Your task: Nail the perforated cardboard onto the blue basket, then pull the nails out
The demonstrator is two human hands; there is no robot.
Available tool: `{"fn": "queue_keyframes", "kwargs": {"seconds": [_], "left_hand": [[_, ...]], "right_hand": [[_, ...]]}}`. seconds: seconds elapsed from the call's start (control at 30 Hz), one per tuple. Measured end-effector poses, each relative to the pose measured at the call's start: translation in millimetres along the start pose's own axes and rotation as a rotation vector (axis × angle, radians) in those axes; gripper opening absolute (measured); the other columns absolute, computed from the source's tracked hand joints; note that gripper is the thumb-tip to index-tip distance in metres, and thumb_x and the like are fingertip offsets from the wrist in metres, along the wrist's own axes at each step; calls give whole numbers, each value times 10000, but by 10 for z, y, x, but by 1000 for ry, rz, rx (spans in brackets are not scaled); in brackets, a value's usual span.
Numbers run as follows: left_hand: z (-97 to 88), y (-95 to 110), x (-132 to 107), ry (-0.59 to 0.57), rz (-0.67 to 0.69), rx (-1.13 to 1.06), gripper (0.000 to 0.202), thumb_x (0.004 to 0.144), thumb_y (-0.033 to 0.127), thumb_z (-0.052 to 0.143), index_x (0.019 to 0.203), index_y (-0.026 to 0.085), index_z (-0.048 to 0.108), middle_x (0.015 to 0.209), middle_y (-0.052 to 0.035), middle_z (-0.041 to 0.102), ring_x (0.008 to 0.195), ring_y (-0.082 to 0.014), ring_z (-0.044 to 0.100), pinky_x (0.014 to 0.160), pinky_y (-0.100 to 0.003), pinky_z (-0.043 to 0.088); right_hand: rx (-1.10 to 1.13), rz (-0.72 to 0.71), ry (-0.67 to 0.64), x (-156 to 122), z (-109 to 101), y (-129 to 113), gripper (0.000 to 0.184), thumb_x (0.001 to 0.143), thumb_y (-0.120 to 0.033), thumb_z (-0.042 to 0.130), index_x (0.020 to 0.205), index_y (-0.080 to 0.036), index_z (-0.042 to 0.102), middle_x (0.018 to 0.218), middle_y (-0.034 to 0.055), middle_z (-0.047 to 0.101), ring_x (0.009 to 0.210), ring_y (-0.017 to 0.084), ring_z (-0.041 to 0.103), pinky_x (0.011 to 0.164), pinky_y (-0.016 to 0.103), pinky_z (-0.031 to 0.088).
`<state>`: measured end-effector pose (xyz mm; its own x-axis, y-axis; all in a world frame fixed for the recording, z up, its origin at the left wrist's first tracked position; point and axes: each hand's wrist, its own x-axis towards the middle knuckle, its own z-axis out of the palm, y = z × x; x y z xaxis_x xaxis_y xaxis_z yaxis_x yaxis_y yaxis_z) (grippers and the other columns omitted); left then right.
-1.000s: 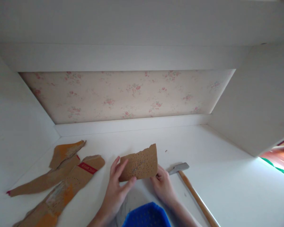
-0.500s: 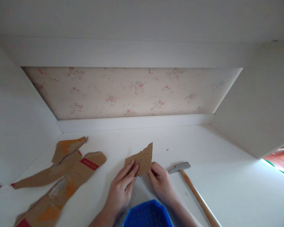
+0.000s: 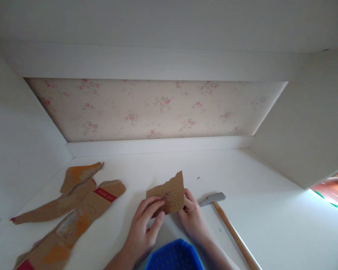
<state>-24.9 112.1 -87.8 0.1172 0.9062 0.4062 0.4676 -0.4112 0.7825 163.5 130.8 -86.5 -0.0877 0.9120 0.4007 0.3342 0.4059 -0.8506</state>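
The perforated, brown, roughly rectangular cardboard piece (image 3: 175, 190) was held above the white desk (image 3: 270, 213), right edge clamped in the right hand's (image 3: 193, 217) grip; the left hand (image 3: 143, 227) touched its face, clamping undetermined. Uneven pulling risked tearing its perforations.

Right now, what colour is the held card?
The card is brown, dark-dotted; head view shows it best.
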Motion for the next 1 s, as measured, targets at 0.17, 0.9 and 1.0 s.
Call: {"fn": "queue_keyframes", "kwargs": {"seconds": [0.17,0.9,1.0], "left_hand": [[2,7,134,113,-146,-89,270,888,374,599,1113,235,656,992,-79,683,928,-236,653,854,-355,540],[4,-59,211,72,301,330,156,975,235,481,986,230,637,924,-33,713,870,-179,688,815,-292,552],[5,-86,220,108,303,365,140,978,234,474,985,227,614,909,-28,703,852,-172,685,790,-283,556]], "right_hand": [[-34,-37,-52,-21,40,13,241,909,-120,533,813,-249,712,1084,57,605,986,196,639,862,290,521],[-58,-30,-75,-28,35,-73,186,839,-124,575,792,-224,725,1164,78,542,989,209,592,833,287,511],[-49,-12,5,-43,-15,-93,175,886,-218,555,774,-208,689,1078,88,539,919,211,570,758,289,499]]}}
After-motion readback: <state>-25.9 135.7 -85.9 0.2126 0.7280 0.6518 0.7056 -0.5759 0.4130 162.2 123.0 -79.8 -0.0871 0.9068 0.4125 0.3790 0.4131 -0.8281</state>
